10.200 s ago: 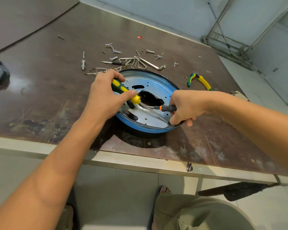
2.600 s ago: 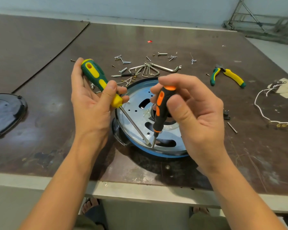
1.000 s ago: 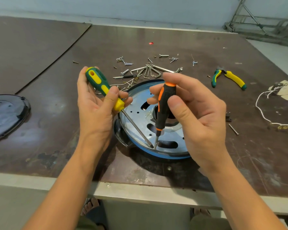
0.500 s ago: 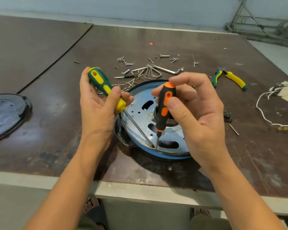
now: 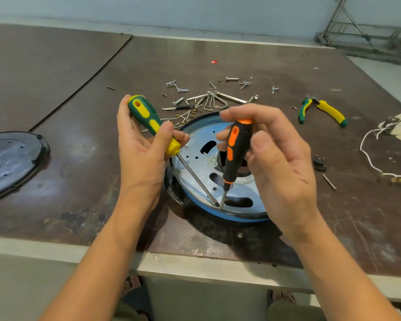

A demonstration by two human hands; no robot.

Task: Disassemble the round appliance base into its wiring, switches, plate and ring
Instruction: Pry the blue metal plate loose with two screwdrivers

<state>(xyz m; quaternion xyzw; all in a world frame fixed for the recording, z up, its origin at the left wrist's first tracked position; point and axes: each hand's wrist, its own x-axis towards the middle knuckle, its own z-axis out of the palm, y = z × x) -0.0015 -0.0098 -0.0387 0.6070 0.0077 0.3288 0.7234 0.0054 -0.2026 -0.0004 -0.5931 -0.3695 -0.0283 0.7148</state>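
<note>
Left hand (image 5: pixel 144 156) grasps the green screwdriver (image 5: pixel 148 121) slanting rightward, right hand (image 5: pixel 280 165) pinches the near-upright orange screwdriver (image 5: pixel 237 149), both tips meeting at the near rim of the round base (image 5: pixel 241 218) on the tabletop (image 5: pixel 79 181).

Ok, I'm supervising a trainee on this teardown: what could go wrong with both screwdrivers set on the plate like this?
Both tips meet at one spot by the metal plate's near edge. If the green-and-yellow screwdriver or the black-and-orange screwdriver slips, a blade could jab the opposite hand. The left hand and right hand each hold a tool, so nothing steadies the appliance base; it may skid or tip under force.
</note>
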